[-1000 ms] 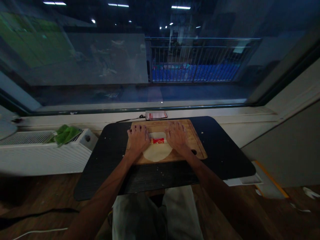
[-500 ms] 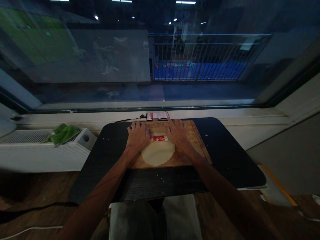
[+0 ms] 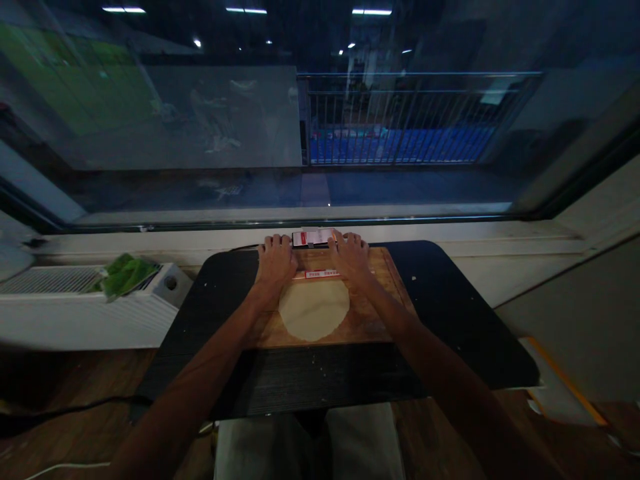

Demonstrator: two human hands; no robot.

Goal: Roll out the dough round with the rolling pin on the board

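Note:
A thin rolling pin with a red and white label lies crosswise on a wooden cutting board, along the far edge of a flat round sheet of dough. My left hand rests over the pin's left part, fingers stretched forward beyond it. Over the right part lies my right hand, palm down, its fingers reaching toward the board's far edge. Neither hand wraps round the pin. Both hide its ends. The dough sits between my forearms, untouched by my fingers.
The board lies on a black table with scattered crumbs. Beyond it, a phone-like object with a lit face rests by the window sill. To the left stand a white radiator and a green cloth on top.
Both hands have moved forward, away from me. The rolling pin has rolled with them to the dough's far edge, its label turning, and more of the dough now shows. The view has tilted slightly.

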